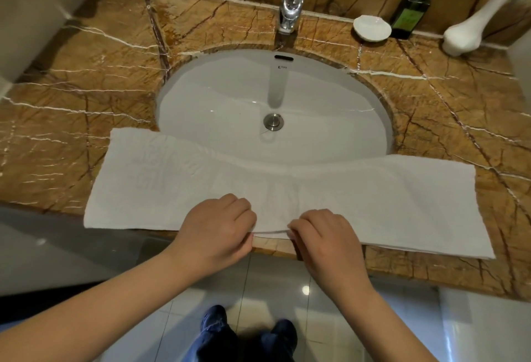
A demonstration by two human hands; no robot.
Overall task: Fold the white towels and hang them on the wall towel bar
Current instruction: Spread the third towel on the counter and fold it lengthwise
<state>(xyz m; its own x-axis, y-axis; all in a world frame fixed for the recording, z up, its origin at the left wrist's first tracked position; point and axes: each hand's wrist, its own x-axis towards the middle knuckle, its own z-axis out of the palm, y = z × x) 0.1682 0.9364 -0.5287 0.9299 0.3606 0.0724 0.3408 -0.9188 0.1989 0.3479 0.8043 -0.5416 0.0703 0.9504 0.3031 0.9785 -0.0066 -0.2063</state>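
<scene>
A long white towel (388, 198) lies folded lengthwise across the front of the brown marble counter (86, 97), its middle sagging over the near rim of the white sink (230, 89). My left hand (218, 226) and my right hand (324, 235) sit side by side at the towel's near edge in the middle. Both pinch the layered edge with closed fingers. No towel bar is in view.
A chrome tap (291, 2) stands behind the sink. At the back right are a white soap dish (372, 28), a dark green pump bottle (411, 14) and a white vase-like object (471, 28). Below the counter edge is a glossy tiled floor (316, 304) with my dark shoes.
</scene>
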